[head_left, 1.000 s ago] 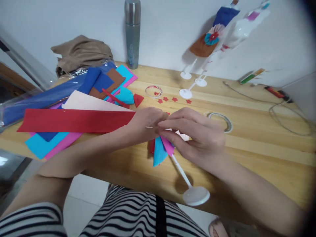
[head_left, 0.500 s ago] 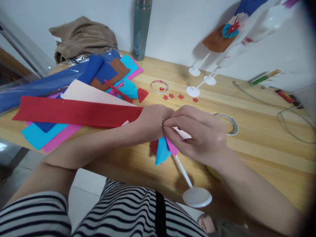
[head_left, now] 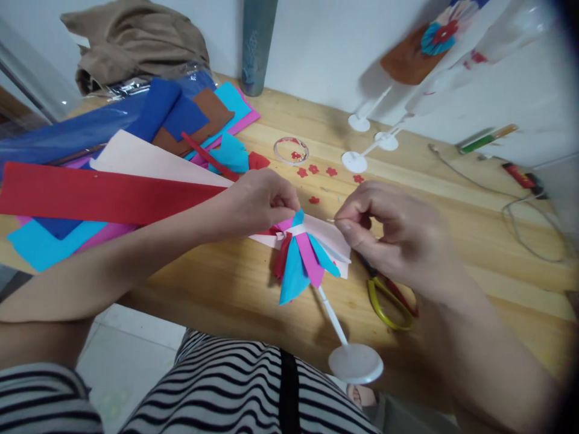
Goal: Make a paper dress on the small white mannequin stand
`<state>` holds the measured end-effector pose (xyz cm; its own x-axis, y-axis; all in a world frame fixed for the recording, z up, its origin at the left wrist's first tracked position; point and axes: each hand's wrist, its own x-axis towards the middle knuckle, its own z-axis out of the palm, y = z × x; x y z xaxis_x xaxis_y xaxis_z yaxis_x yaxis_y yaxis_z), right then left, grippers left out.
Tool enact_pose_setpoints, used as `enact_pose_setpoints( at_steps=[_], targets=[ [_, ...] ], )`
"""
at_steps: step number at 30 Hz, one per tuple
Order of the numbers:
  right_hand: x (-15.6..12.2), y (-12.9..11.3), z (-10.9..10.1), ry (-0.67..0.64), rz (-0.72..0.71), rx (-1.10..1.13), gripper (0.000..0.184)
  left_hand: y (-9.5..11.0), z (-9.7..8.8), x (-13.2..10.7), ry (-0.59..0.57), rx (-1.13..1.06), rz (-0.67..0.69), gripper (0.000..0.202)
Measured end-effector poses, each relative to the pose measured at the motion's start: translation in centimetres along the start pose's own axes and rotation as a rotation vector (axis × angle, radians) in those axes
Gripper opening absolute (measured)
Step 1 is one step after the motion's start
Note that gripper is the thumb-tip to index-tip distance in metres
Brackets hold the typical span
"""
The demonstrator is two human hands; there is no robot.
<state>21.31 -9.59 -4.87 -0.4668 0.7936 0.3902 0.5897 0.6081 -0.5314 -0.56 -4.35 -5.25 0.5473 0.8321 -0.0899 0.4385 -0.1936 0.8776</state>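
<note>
Near the middle, a small layered dress of blue, pink and red pieces, with a pale band near its top, leans on a white stand with a round base. My left hand is closed at the dress's top, its fingertips beside the blue tip; whether they grip it is partly hidden. To the right, apart from the dress, my right hand pinches a tiny pale thing, too small to name. Below that hand lie scissors with yellow and red handles.
Coloured sheets, among them a red strip, lie on the left. Small red flower cutouts lie near a clear ring. At the back stand a bottle, a brown cloth and stands. A cable runs right.
My right hand has drawn away to the right from my left hand and the dress. The left hand has shifted slightly left and up. The dress's top and the scissors now show.
</note>
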Motion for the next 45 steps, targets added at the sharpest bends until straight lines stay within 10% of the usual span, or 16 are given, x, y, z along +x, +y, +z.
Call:
enact_pose_setpoints(
  at_steps=[12,21,36,45],
  targets=[
    [0.0,0.8,1.3,-0.063,-0.19,-0.108,0.016,-0.5,2.0,-0.7,-0.186,-0.276,-0.148,0.027],
    [-0.8,1.7,1.0,0.047,0.121,0.212,0.006,-0.7,2.0,-1.0,-0.133,-0.3,-0.093,0.023],
    [0.5,0.1,2.5,-0.045,0.133,0.225,0.019,-0.4,1.8,-1.0,-0.141,-0.324,-0.127,0.024],
    [0.2,1.1,1.6,-0.159,0.118,0.107,0.017,-2.3,0.5,-1.9,0.024,0.084,-0.032,0.024]
  ],
)
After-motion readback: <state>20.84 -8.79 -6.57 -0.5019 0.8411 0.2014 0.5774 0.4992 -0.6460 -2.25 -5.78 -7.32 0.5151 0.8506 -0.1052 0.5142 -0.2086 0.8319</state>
